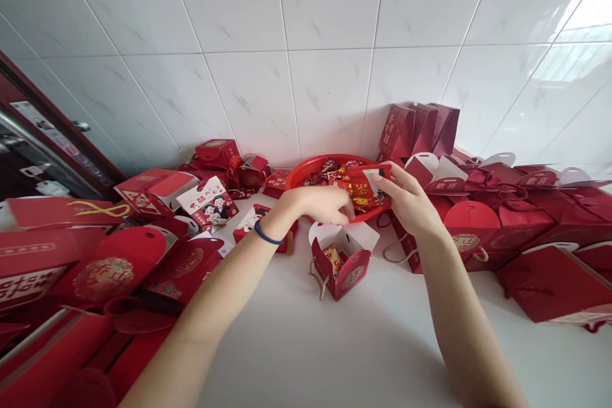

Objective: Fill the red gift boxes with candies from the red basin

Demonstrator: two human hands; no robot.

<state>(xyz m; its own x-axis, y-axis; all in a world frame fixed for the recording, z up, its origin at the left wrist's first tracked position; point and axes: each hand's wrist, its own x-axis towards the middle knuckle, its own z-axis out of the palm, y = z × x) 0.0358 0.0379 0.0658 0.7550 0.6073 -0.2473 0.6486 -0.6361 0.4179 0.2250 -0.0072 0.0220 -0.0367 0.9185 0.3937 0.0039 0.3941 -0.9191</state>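
My right hand (412,197) grips a red printed packet (366,188) by its right end, thumb on top, over a red plastic basin (299,173). In the basin lie several small wrapped sweets (329,167) in red and gold. My left hand (329,204), below a dark blue wristband, is at the basin's front edge with its fingers curled; whatever they hold is hidden. Just in front stands an open red gift box (349,274) with white inner flaps and a rope handle. A gold and red wrapped piece (333,255) shows inside it.
Red gift boxes crowd the left (109,268) and the right (507,229) of the white table (306,350). Tall dark red boxes (418,127) lean on the tiled wall (329,89) behind. A white card with cartoon figures (210,204) lies left of the basin.
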